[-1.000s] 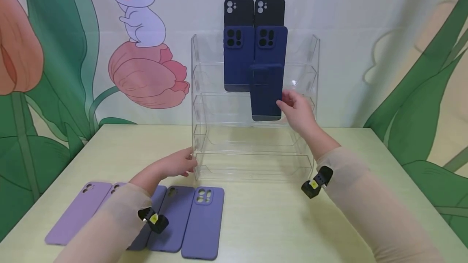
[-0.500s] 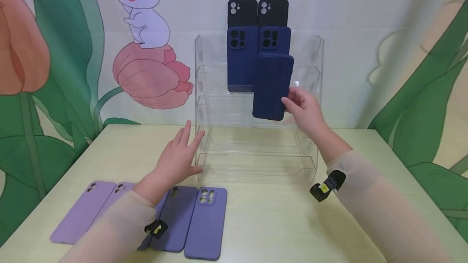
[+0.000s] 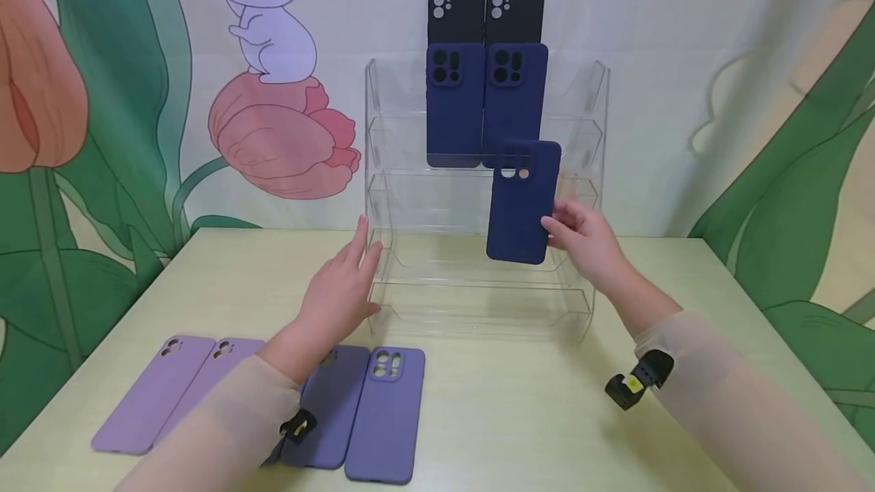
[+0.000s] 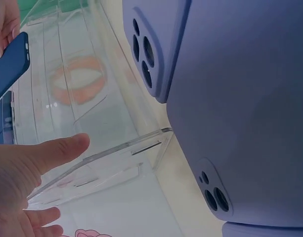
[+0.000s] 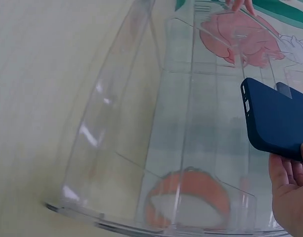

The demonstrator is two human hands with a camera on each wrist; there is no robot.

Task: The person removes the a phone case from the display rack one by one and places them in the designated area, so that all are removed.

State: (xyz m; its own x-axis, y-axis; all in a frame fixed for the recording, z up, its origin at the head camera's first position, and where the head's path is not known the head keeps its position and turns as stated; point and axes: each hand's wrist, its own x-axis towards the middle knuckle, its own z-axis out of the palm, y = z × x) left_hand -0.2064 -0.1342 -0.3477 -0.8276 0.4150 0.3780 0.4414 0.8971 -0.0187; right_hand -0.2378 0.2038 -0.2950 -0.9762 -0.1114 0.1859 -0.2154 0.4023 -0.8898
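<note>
The held case (image 3: 522,207) has come down and to the right, off the racked blue cases' camera cutouts.
On the table (image 3: 492,408) stands the clear rack (image 3: 478,302), two blue cases (image 3: 454,112) in an upper tier, black cases (image 3: 465,27) above. The left hand (image 3: 335,283), spread and holding nothing, is at the rack's left side; contact can't be told. The right hand (image 3: 588,245) pinches the held case by its right edge before the middle tiers. The step seems to be shifting this case at the rack, in or out unclear; next calls for keeping its edges clear of the tier lips.
</note>
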